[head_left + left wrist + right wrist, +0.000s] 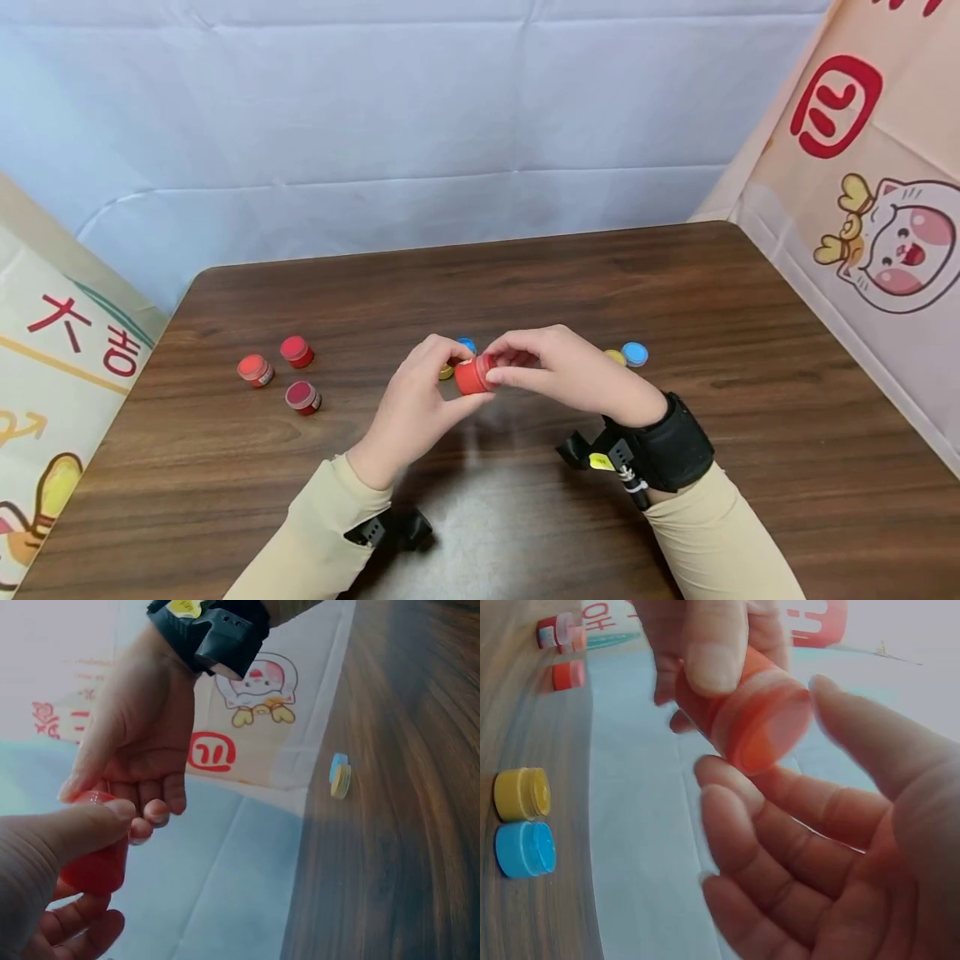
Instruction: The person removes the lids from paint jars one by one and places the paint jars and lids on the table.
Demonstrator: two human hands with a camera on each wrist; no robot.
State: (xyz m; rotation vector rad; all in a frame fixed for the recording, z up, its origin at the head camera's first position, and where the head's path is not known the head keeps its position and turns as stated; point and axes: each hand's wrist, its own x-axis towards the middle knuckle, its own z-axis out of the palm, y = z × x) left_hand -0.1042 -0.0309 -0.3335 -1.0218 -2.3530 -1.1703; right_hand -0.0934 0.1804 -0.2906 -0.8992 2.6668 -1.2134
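A small red paint pot [471, 378] is held up over the middle of the table, tipped on its side. My left hand [418, 406] grips its body between thumb and fingers, the thumb lying along the side in the left wrist view. From the other side, my right hand [558, 372] has its thumb and fingertips round the lid [776, 733], which faces my right palm. Behind the hands stand a yellow pot [521, 793] and a blue pot [525, 849], both without lids and side by side.
Three lidded pots stand at the left: an orange-red pot [256, 371], a red pot [297, 352] and a dark red pot [303, 398]. On the right lie a blue lid [634, 354] and a yellow lid [616, 357]. Cloth hangs behind the brown table [720, 517].
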